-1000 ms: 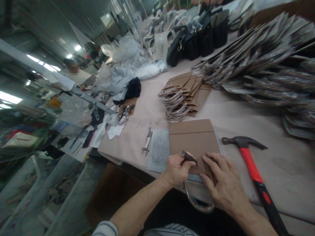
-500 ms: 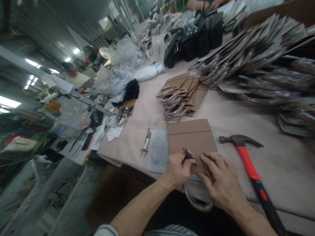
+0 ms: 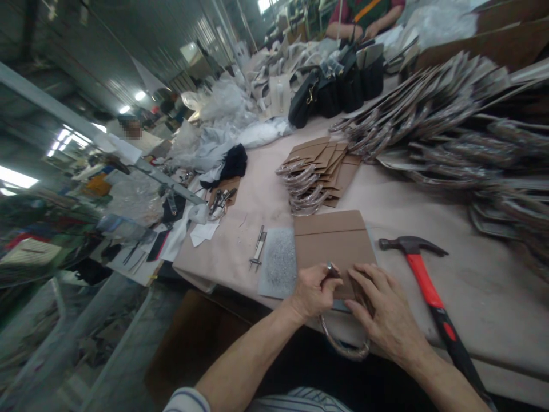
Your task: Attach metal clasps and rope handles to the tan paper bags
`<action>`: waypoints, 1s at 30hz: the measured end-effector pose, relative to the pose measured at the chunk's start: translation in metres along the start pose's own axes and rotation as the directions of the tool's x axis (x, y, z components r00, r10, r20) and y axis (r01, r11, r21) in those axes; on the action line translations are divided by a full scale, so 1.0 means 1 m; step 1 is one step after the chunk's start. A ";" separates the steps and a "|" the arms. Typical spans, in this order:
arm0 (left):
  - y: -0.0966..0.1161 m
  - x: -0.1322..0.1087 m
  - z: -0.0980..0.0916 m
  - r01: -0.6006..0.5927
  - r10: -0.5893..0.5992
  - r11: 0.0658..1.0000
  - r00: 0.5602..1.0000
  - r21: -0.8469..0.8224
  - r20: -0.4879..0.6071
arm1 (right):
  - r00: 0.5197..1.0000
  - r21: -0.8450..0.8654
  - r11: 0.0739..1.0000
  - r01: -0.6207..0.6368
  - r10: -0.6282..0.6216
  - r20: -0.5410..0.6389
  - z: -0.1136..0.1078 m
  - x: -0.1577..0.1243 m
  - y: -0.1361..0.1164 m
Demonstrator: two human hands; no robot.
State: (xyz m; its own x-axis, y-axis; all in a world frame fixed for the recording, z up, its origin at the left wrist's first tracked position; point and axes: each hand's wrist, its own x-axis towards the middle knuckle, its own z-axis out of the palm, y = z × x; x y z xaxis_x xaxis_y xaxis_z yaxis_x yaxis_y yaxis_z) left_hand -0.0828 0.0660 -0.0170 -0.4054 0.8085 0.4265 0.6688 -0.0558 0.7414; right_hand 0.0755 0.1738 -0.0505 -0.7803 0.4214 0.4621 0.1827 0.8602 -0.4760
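Observation:
A flat brown bag panel (image 3: 330, 240) lies in front of me, over the edge of a speckled grey slab (image 3: 277, 263). My left hand (image 3: 313, 293) is closed around a short metal punch (image 3: 330, 268), whose top end shows above the fingers. Its lower tip is hidden by the hand. My right hand (image 3: 386, 312) pinches the panel's near part beside a handle end, fingers bent over it. Below both hands, a plastic-wrapped handle (image 3: 349, 352) loops over the table's front edge. A claw hammer (image 3: 422, 272) with a red and black grip lies to the right.
A metal divider tool (image 3: 258, 252) lies left of the slab. Beyond the panel sits a stack of brown panels (image 3: 323, 169) with wrapped handles. Large piles of wrapped handle pieces (image 3: 454, 137) fill the right. Black bags (image 3: 338, 86) stand farther back, near another person's arms (image 3: 381, 23).
The punch has swung from leaning left to more upright, its end now facing me. Both hands stay at the same part of the panel. The view has shifted slightly.

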 end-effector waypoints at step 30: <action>-0.016 0.002 0.008 -0.082 0.075 0.988 0.995 0.134 0.060 | 0.659 0.549 0.404 -0.732 0.624 0.419 -0.092 0.011 -0.016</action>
State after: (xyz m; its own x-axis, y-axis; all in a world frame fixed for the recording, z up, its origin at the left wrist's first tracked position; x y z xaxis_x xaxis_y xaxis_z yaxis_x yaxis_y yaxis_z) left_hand -0.0896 0.0733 -0.0324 -0.3165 0.8356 0.4490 0.7773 -0.0428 0.6276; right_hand 0.1195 0.1915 0.0310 -0.6512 0.6945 -0.3061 0.3161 -0.1185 -0.9413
